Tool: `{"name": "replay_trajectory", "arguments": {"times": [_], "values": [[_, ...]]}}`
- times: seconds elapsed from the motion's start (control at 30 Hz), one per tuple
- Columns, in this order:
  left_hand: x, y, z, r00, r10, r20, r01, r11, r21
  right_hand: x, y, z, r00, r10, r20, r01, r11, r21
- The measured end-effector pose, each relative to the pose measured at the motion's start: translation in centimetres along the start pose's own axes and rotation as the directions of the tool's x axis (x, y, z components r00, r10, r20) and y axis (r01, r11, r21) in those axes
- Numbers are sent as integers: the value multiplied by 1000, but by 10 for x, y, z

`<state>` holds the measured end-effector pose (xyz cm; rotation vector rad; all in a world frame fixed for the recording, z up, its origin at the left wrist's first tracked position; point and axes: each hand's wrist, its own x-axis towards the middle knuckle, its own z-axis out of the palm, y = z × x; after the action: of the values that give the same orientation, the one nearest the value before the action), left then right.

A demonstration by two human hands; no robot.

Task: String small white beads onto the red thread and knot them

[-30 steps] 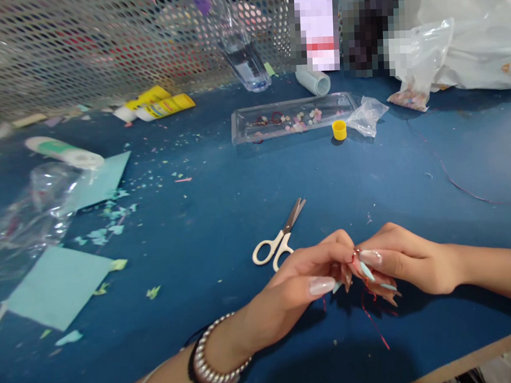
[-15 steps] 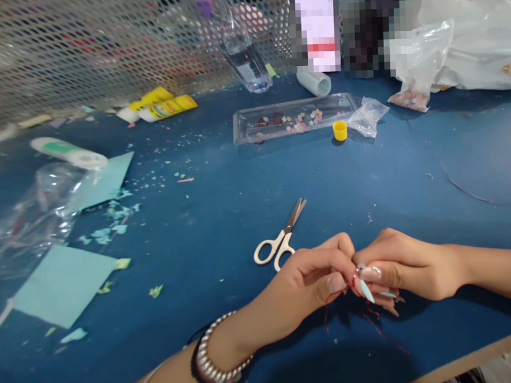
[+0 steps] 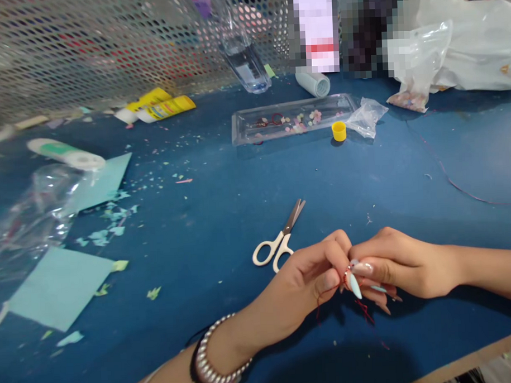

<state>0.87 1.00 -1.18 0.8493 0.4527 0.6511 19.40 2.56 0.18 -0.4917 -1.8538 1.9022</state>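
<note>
My left hand and my right hand meet fingertip to fingertip low over the blue table. Both pinch a thin red thread with a tiny bead-like piece between the fingers; the thread's loose end trails down onto the table under my right hand. A pearl bracelet circles my left wrist. White-handled scissors lie shut just beyond my left hand.
A clear tray with small flowers and red rings lies further back, a yellow cap beside it. Glue tubes, light blue paper sheets, paper scraps and plastic bags surround. A perforated metal screen closes the back.
The pinch point of both hands shifted slightly left and the fingers closed tighter on the thread. The hanging red thread end shortened and moved under the right hand.
</note>
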Motion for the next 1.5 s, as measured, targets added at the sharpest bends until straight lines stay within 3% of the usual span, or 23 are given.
{"name": "replay_trajectory", "arguments": {"times": [0.5, 0.77, 0.9, 1.03, 1.2, 1.37, 1.5], "values": [[-1, -3, 7, 992, -1, -129, 0, 1000, -6, 2, 1, 4, 986, 50, -158, -75, 985, -158], [-9, -6, 19, 953, -4, -301, 56, 985, 166, 2, 4, 7, 986, 24, -165, -75, 949, -306], [-10, -7, 25, 930, 60, -364, 66, 944, 323, 2, 6, 8, 987, 30, -156, -85, 931, -356], [-8, -7, 20, 947, 134, -292, -22, 934, 358, 2, 4, 6, 980, 71, -185, -113, 967, -228], [-5, -5, 10, 964, 133, -229, -35, 921, 389, 2, 2, 2, 971, 154, -183, -162, 986, -29], [-4, -6, 4, 969, 98, -228, -13, 937, 350, 3, 2, 2, 982, 111, -156, -123, 990, -71], [-3, -6, 7, 973, 58, -222, -12, 979, 201, 3, 2, 3, 988, 80, -130, -93, 991, -98]]}}
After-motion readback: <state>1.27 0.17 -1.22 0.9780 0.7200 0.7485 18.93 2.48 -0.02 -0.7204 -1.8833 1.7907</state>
